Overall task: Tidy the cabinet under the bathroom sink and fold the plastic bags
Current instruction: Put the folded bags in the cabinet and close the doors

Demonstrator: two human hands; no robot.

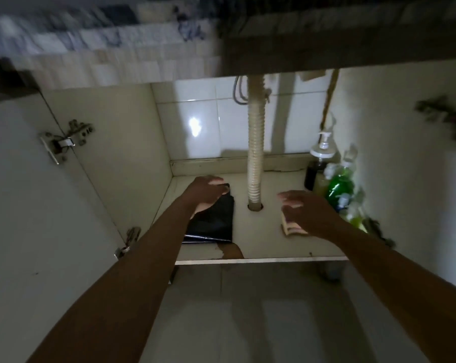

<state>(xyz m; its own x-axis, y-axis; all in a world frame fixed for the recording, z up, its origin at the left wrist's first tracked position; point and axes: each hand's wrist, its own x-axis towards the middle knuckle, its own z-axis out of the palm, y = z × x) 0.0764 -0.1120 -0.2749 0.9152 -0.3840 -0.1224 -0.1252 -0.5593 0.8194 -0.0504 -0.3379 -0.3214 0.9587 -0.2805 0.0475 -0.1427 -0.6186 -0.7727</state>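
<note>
- Left hand reaches into the cabinet, palm down on the folded black plastic bag that lies on the cabinet floor, left of the drain hose.
- Its fingers bend over the bag's far edge; I cannot tell if they grip it.
- Right hand hangs over a small pale block, fingers loosely spread, holding nothing.

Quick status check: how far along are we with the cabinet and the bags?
Mostly done, it seems. The black plastic bags lie folded flat on the cabinet floor, left of the drain hose; bottles stand grouped by the right wall. In hand: the left hand is at the bags' far end, grip unclear; the right hand hovers open over a small pale stack. Left: settling those two, probably.
</note>
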